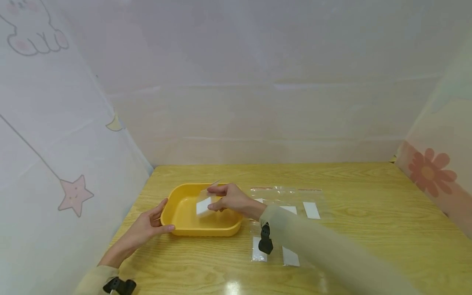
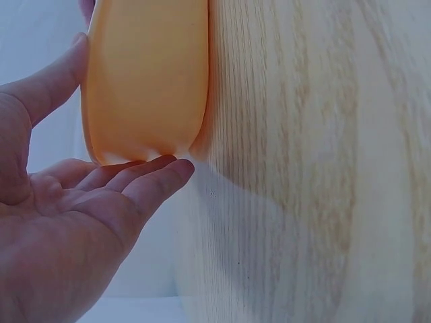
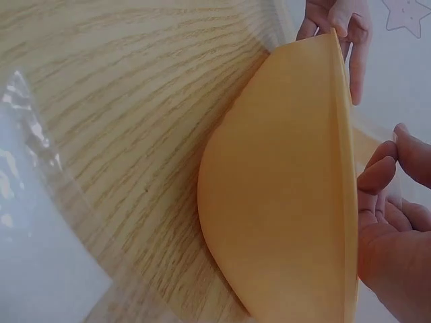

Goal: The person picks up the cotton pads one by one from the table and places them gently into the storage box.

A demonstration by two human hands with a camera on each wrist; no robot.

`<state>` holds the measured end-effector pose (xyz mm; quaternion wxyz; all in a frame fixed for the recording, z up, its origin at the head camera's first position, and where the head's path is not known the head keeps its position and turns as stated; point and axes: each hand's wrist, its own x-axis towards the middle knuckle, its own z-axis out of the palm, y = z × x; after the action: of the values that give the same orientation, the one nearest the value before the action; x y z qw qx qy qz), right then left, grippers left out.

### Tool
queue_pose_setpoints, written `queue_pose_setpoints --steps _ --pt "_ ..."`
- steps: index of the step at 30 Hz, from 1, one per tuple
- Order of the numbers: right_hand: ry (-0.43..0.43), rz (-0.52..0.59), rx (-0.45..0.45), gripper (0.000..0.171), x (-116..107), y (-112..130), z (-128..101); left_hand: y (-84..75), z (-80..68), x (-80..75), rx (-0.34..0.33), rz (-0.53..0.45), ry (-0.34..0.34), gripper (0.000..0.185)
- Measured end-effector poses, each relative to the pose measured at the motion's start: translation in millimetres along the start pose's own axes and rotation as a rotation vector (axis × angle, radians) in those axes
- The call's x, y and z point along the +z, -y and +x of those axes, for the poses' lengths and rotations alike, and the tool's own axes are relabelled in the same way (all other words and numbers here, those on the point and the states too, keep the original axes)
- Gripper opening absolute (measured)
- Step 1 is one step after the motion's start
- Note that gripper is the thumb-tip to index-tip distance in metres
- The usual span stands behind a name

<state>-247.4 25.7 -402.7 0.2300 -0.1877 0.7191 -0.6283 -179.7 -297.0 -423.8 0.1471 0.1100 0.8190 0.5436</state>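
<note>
A yellow plastic basin (image 1: 200, 232) stands on the table at left of centre in the head view. My left hand (image 1: 145, 224) holds its left end, thumb at the near corner and fingers against the outer wall; the left wrist view shows the fingertips (image 2: 176, 172) low on that wall. Over the basin, my right hand (image 1: 232, 199) pinches a small clear plastic bag (image 1: 203, 196) with a white rectangular piece (image 1: 203, 205) at it. In the right wrist view the basin wall (image 3: 283, 175) partly hides the fingers of the right hand (image 3: 397, 229).
Right of the basin, several clear zip bags with white pieces lie on the wooden table (image 1: 368, 229), among them a white piece (image 1: 311, 210) at the far right and another (image 1: 259, 249) nearer. The right forearm (image 1: 324, 246) crosses over some. Printed cloth walls (image 1: 258, 123) enclose the table.
</note>
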Motion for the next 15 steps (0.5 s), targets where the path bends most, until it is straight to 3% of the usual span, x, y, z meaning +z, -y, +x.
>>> queue_pose_setpoints --steps 15 --pt "-0.045 -0.011 0.079 0.063 20.3 -12.4 14.3 -0.4 0.1 0.0 -0.016 0.000 0.001 0.100"
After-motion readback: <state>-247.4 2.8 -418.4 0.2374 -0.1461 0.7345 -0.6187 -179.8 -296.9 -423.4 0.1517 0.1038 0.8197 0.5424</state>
